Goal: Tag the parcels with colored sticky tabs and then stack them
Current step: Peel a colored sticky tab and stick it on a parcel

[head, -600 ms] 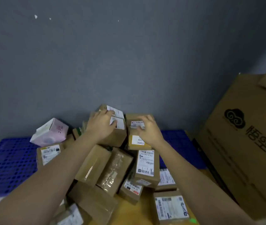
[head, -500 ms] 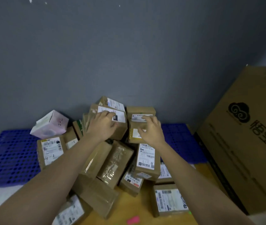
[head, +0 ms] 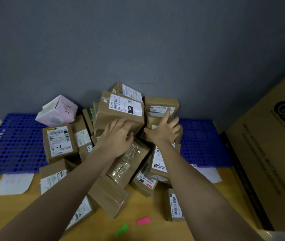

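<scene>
Sliding down the 15H box [head: 121,112], left hand [head: 115,136] seemingly released, right hand [head: 162,131] open, forefinger raised

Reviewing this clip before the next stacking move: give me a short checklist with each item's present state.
1. Left hand on the parcel marked 15H: ok, the fingers rest on its near face.
2. Right hand on the neighbouring parcel: ok, the index finger touches its label.
3. Colored tab on either top parcel: cannot tell, none shows on the visible faces.
4. Tabs within reach: ok, a pink tab and a green tab lie on the wooden table.
5. Pile stable: not ok, the parcels lean at mixed angles.
</scene>
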